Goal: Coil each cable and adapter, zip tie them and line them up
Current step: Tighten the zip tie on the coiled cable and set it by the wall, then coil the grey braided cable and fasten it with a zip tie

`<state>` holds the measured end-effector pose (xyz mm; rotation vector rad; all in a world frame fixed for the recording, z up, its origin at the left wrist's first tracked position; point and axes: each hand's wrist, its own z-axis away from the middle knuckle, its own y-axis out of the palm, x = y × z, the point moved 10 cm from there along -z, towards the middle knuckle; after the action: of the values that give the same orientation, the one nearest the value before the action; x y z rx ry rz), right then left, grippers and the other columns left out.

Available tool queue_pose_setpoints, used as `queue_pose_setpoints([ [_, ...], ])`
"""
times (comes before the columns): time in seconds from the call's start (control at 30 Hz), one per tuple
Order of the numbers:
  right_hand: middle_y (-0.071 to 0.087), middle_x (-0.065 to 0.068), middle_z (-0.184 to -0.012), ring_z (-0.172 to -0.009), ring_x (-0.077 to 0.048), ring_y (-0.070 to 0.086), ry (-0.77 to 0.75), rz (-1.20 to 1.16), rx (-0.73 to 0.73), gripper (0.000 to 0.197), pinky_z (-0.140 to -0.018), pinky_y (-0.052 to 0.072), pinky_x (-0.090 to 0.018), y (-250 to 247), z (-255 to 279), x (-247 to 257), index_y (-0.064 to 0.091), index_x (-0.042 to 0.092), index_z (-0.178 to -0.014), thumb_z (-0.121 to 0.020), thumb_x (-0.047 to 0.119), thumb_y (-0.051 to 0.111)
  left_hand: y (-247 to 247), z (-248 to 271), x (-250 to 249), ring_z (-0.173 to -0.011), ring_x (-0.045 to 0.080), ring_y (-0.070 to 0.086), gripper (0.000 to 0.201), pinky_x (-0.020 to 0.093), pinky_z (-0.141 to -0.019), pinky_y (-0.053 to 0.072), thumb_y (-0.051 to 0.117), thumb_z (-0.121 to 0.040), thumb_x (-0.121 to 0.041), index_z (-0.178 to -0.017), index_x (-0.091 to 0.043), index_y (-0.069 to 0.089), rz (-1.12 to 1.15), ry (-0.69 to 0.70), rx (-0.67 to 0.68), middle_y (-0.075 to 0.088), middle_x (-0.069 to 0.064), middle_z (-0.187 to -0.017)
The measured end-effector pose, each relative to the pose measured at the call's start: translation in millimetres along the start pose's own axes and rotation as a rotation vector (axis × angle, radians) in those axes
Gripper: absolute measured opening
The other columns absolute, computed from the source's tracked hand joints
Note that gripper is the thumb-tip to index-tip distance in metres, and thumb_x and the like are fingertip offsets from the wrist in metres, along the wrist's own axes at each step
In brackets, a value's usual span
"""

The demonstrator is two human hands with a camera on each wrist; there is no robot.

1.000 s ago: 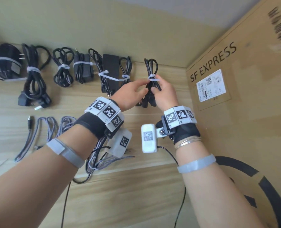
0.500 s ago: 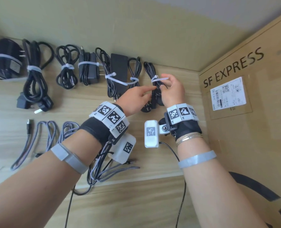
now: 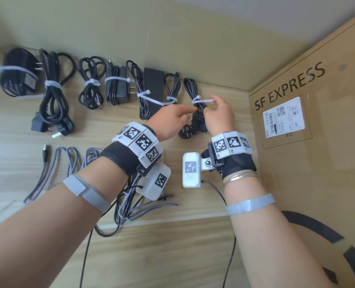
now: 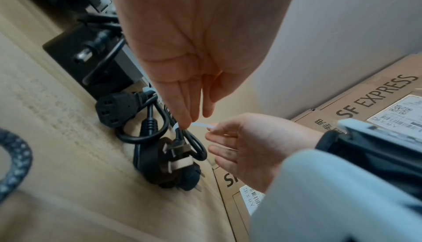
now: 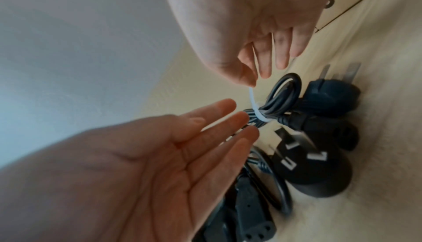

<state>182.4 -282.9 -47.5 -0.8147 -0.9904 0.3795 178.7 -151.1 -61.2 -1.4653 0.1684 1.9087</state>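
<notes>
While five zip-tied bundles [image 3: 118,85] line the far edge of the wooden table [image 3: 172,256], the left hand [image 3: 170,119] touches the coiled power cord [image 3: 194,109] at the row's right end with straight fingers; the right hand [image 3: 219,115] pinches its white zip tie [image 3: 203,100] tail.

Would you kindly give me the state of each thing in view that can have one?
Power cord: coiled, zip tied, lying at the row's right end.
Zip tie: closed round the cord, tail pinched.
Right hand: pinches the tie's tail.
Left hand: fingers straight, tips at the tied coil.
Other black bundles: coiled, tied, lined up.
Braided cable: loose, untied.
Box: closed.
</notes>
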Motion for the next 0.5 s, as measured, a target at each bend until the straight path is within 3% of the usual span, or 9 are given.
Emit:
queue_pose_setpoints([
  [0.2,0.044,-0.002,-0.142,-0.132,-0.017,0.038,-0.056,0.006,-0.051,0.046,-0.1,0.025,-0.018,-11.9,27.9,13.2,0.046,0.018,-0.135,-0.09,0.009,0.046,-15.8,22.6,-19.7,-0.119,0.015,0.053,0.041,0.027,-0.103,0.038,0.037,-0.094,-0.006,-0.132,-0.014,0.051,-0.063,0.04,-0.049,0.057,0.002,-0.129],
  [0.5,0.054,-0.003,-0.127,-0.122,-0.019,0.045,-0.138,0.058,-0.048,0.033,-0.106,0.029,-0.03,-2.5,76.0,35.9,0.059,0.019,-0.117,-0.088,0.009,0.048,-29.9,64.4,-14.5,-0.118,0.016,0.055,0.041,0.036,-0.106,0.04,0.037,-0.091,-0.003,-0.127,-0.011,0.055,-0.065,0.032,-0.037,0.059,0.004,-0.128],
])
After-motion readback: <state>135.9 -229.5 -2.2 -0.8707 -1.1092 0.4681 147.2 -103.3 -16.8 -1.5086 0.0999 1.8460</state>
